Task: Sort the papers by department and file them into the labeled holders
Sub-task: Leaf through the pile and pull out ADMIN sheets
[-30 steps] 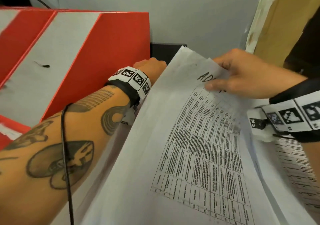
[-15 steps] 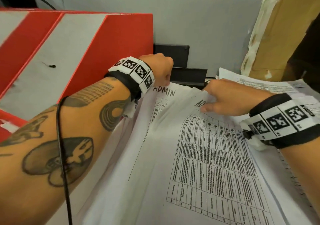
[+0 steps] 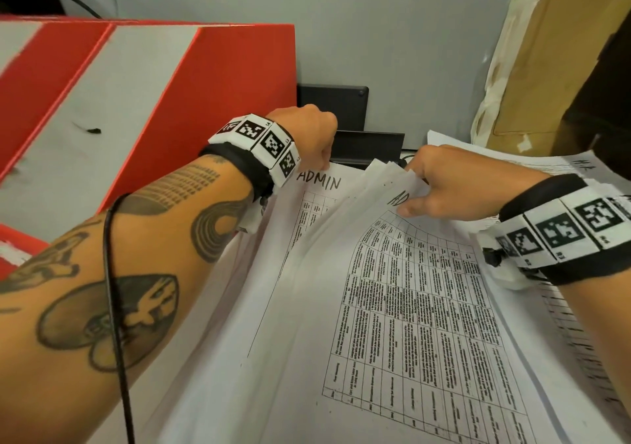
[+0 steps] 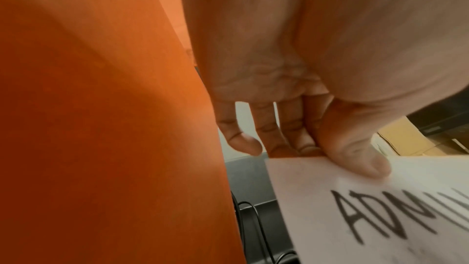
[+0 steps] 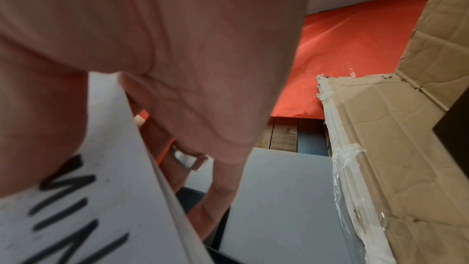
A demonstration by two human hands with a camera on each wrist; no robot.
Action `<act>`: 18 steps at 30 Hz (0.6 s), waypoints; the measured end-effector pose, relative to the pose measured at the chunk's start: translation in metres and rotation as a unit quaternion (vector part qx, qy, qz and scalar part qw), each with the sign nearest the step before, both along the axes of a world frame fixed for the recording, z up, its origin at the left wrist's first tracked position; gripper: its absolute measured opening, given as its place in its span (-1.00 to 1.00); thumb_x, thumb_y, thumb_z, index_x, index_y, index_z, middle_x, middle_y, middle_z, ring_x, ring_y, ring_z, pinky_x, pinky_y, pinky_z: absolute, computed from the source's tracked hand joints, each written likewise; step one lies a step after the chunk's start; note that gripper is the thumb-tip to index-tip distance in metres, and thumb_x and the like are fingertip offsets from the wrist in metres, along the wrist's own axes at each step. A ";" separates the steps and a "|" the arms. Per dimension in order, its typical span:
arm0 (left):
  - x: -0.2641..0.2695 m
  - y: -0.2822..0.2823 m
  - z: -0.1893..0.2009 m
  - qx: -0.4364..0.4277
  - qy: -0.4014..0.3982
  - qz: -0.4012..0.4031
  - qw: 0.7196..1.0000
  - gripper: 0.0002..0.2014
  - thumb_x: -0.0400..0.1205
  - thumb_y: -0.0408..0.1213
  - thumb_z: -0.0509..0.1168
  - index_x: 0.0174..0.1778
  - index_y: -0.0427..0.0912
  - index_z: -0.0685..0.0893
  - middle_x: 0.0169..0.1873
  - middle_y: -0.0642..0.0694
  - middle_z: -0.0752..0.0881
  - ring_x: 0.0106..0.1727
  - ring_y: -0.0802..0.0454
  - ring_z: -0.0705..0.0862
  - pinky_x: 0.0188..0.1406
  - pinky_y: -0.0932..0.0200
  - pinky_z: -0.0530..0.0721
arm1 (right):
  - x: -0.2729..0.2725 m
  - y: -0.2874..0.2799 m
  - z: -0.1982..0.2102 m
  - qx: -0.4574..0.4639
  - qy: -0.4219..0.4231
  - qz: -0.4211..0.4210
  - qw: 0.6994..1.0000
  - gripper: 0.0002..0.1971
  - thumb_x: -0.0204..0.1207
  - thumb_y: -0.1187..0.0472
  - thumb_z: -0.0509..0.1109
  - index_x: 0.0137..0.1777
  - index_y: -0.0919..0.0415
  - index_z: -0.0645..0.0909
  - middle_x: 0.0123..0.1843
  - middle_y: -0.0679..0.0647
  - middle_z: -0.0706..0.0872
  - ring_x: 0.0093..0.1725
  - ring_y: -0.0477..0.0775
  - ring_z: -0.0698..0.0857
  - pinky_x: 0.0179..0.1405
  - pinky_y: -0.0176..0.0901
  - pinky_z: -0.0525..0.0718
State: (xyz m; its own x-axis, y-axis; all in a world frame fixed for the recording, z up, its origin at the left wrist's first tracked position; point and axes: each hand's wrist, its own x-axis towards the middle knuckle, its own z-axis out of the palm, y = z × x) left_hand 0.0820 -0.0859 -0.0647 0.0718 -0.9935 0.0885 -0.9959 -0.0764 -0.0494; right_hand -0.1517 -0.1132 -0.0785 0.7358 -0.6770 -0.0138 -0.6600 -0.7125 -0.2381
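A stack of white papers (image 3: 358,307) headed "ADMIN" in black marker lies in front of me, printed tables facing up. My left hand (image 3: 309,136) pinches the far left corner of one ADMIN sheet (image 4: 380,208), thumb on top and fingers behind. My right hand (image 3: 447,184) grips the top edge of the upper sheets (image 5: 88,208), thumb on the heading and fingers curled behind. A red and grey file holder (image 3: 170,109) stands at the left, close beside my left hand. Its label is out of view.
Black trays (image 3: 365,146) sit behind the papers against a grey partition (image 3: 392,51). More printed sheets (image 3: 553,167) lie at the right. A taped cardboard box (image 5: 380,148) stands at the far right. A black cable (image 3: 114,307) runs along my left forearm.
The raised sheets have come down and toward the trays with my right hand. The first ADMIN sheet's heading is now exposed. My left hand has shifted slightly right onto its corner.
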 end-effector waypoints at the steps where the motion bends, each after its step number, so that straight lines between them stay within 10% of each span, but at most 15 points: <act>1: 0.001 -0.001 -0.002 0.003 -0.006 -0.003 1.000 -0.82 0.70 -0.18 0.43 0.19 -0.10 0.76 0.04 -0.13 0.75 -0.09 -0.12 0.72 -0.24 0.02 0.64 | 0.000 0.001 0.000 0.001 0.000 0.001 1.000 -0.81 0.57 0.04 0.57 0.16 -0.01 0.83 -0.04 -0.29 0.82 -0.20 -0.25 0.78 -0.17 -0.24 0.74; 8: 0.001 0.003 -0.005 0.015 0.016 -0.023 0.999 -0.82 0.68 -0.13 0.46 0.14 -0.09 0.81 -0.02 -0.07 0.80 -0.12 -0.07 0.76 -0.23 0.06 0.70 | -0.001 0.007 0.004 -0.004 0.003 0.000 1.000 -0.80 0.56 0.04 0.59 0.16 -0.03 0.81 -0.08 -0.37 0.74 -0.18 -0.23 0.75 -0.20 -0.30 0.67; 15: -0.007 0.023 0.024 -0.001 0.148 -0.089 0.985 -0.89 0.43 -0.16 0.66 -0.27 -0.01 0.85 -0.46 0.19 0.80 -0.35 0.27 0.76 -0.32 0.32 0.61 | 0.004 0.009 0.004 -0.025 -0.066 0.041 0.997 -0.53 0.43 0.12 0.70 0.32 -0.13 0.68 0.42 -0.29 0.62 0.30 -0.14 0.66 0.31 -0.14 0.64; 18: -0.012 0.028 0.034 -0.003 0.247 -0.149 0.958 -0.86 0.45 -0.31 0.62 -0.12 -0.06 0.86 -0.44 0.17 0.82 -0.36 0.27 0.76 -0.13 0.21 0.73 | 0.005 0.013 0.008 -0.017 -0.143 0.050 0.988 -0.66 0.37 0.27 0.73 0.09 -0.08 0.83 0.17 -0.31 0.81 0.07 -0.27 0.79 0.15 -0.18 0.76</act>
State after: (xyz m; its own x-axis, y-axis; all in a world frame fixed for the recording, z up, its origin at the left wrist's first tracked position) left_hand 0.0704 -0.0582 -0.0308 -0.1803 -0.9759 0.1227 -0.8754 0.2161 0.4323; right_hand -0.1470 -0.1007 -0.0709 0.7701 -0.5968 0.2254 -0.4945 -0.7817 -0.3802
